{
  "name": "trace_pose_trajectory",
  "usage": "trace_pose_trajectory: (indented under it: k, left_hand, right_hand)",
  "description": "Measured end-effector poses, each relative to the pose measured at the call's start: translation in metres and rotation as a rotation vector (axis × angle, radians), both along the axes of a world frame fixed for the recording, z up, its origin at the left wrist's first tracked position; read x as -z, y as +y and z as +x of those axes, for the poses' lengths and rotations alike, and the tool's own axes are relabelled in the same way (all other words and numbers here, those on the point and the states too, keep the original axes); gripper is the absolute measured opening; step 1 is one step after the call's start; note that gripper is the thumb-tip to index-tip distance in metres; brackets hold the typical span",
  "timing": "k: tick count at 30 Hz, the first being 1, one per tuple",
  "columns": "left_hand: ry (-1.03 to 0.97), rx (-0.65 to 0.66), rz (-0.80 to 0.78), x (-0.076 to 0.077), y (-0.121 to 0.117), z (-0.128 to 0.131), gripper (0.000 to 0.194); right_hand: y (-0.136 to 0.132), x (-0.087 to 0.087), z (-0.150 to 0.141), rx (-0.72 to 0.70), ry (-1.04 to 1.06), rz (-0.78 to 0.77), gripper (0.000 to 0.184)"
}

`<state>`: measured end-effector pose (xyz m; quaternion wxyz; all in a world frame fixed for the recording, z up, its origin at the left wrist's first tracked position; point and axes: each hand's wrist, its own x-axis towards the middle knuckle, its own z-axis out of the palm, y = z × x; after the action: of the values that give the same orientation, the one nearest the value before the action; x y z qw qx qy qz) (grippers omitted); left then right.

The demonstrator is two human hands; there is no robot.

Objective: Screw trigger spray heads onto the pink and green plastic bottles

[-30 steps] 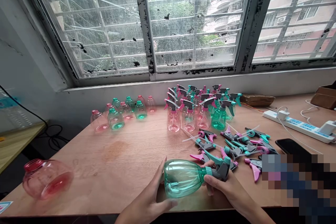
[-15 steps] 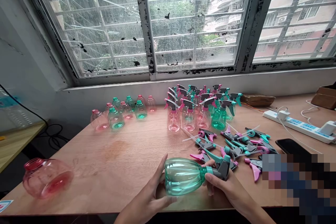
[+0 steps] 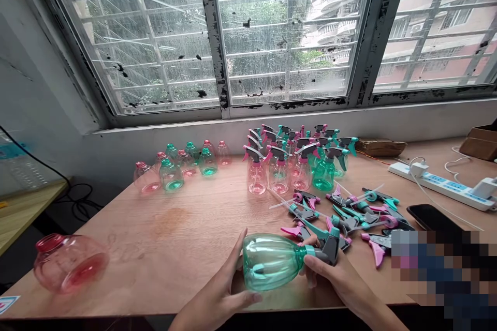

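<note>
A clear green spray bottle (image 3: 269, 260) lies on its side just above the table's near edge. My left hand (image 3: 221, 295) cups its round base, fingers wrapped round it. Fingers of my right hand (image 3: 334, 276) are closed on the neck and the grey and green trigger head (image 3: 328, 248) fitted to it. Loose trigger heads (image 3: 349, 217) with white tubes lie scattered just beyond my right hand.
Assembled spray bottles (image 3: 295, 163) stand in a cluster at the back centre; capless pink and green bottles (image 3: 182, 165) stand back left. A pink bottle (image 3: 68, 264) lies near the left front corner. A power strip (image 3: 442, 183), a phone (image 3: 435, 217) and boxes occupy the right side.
The green bottle has turned and shifted very slightly between my hands; both hands stay gripped on it in the same place.
</note>
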<state>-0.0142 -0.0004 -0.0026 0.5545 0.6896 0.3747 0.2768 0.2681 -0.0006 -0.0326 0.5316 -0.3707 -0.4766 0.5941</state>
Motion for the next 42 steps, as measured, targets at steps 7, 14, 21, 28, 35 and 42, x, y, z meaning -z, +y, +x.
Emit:
trace_pose_trajectory:
  k: [7, 14, 21, 28, 35, 42]
  left_hand:
    - [0.002, 0.016, 0.010, 0.0012, 0.0002, 0.0002, 0.113]
    - [0.052, -0.008, -0.019, 0.0066, 0.0022, -0.0045, 0.114]
    - [-0.009, 0.010, 0.034, 0.0013, 0.0007, 0.0005, 0.107]
    - [0.040, -0.011, -0.007, 0.0031, 0.0024, -0.0040, 0.111]
    - [0.005, -0.012, 0.001, 0.0008, 0.0001, -0.0008, 0.108]
    - [-0.004, 0.028, 0.018, 0.0035, 0.0026, -0.0026, 0.115]
  right_hand:
    - [0.0004, 0.0033, 0.0012, -0.007, 0.011, -0.008, 0.039]
    - [0.0012, 0.0059, 0.0024, -0.024, -0.001, 0.005, 0.039]
    - [0.0009, 0.0040, 0.0016, -0.029, 0.002, 0.011, 0.038]
    - [0.0010, 0.0033, 0.0016, -0.022, -0.009, 0.010, 0.041]
    - [0.0021, 0.0081, 0.0027, -0.030, -0.002, 0.008, 0.039]
    - [0.0025, 0.0090, 0.0027, -0.028, -0.002, 0.006, 0.042]
